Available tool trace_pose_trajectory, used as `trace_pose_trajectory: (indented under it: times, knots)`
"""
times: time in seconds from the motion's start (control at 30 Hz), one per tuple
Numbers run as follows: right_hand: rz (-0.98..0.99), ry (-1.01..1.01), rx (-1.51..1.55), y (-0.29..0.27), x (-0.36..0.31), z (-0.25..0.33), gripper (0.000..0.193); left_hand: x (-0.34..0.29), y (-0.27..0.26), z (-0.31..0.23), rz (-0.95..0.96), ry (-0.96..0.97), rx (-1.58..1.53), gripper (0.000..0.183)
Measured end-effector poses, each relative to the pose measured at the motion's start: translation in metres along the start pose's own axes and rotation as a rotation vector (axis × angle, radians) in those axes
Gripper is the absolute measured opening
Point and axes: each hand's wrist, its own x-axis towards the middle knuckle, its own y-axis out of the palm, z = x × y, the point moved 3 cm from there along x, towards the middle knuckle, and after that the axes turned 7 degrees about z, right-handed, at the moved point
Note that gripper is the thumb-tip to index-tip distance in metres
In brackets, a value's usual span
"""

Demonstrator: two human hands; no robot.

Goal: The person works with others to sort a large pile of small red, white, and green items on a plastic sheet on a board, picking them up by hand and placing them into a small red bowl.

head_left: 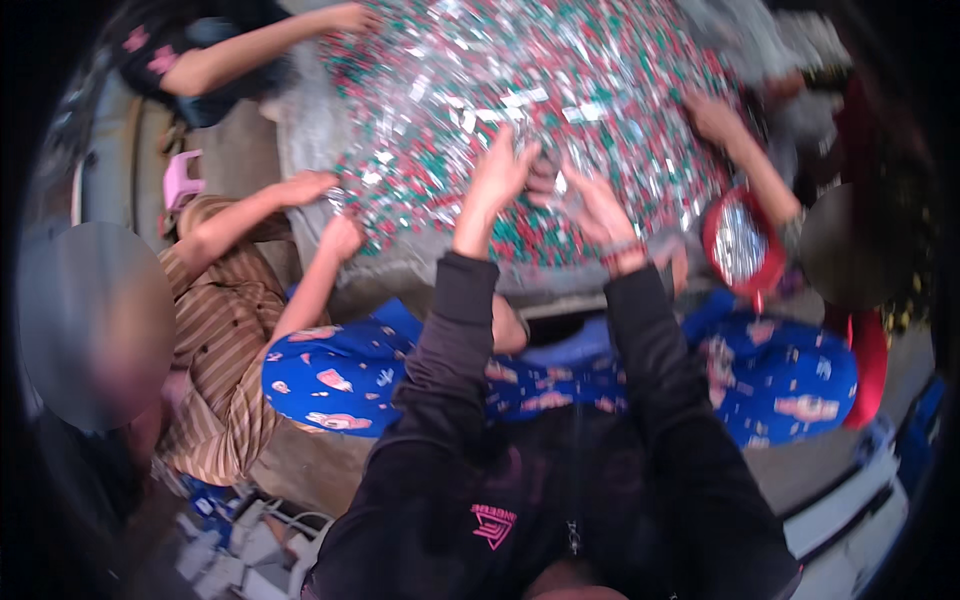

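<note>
A wide heap of small red, green and silvery pieces (440,90) lies spread in front of me; motion blur hides what kind they are. Over its near part, my left hand (495,175) is held with index finger and thumb apart, and I see nothing held in it. Close beside it on the right, my right hand (600,205) has its palm partly turned up and its fingers curled toward the left hand. Something greyish and shiny shows at those fingers, too smeared to name. A red band circles my right wrist.
Clear plastic sheeting (305,110) edges the heap. Other people's hands reach in at the left (310,187), far left (350,18) and right (712,120). A red basin (712,250) of silvery pieces stands right of my knee. A pink stool (183,180) is at left.
</note>
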Motion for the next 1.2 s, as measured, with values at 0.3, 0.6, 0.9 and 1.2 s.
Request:
trace_pose_trajectory:
  times: [0.3, 0.6, 0.9, 1.2]
  knots:
    - [-0.244, -0.26, 0.393, -0.064, -0.02, 0.024, 0.025, -0.028, -0.001, -0.108, 0.148, 0.322, -0.07, 0.051]
    - [-1.014, -0.413, -0.177, -0.139, -0.166, 0.153, 0.037, -0.02, -0.077, 0.129, 0.03, -0.629, 0.128, 0.032]
    - [-0.823, -0.531, -1.845, -0.034, -0.081, 0.113, 0.047, -0.073, 0.047, 0.146, -0.258, -0.593, 0.143, 0.045]
    - [-0.671, 0.333, -2.129, -0.14, -0.038, 0.045, 0.052, -0.006, 0.055, 0.099, -0.348, -0.085, -0.26, 0.037]
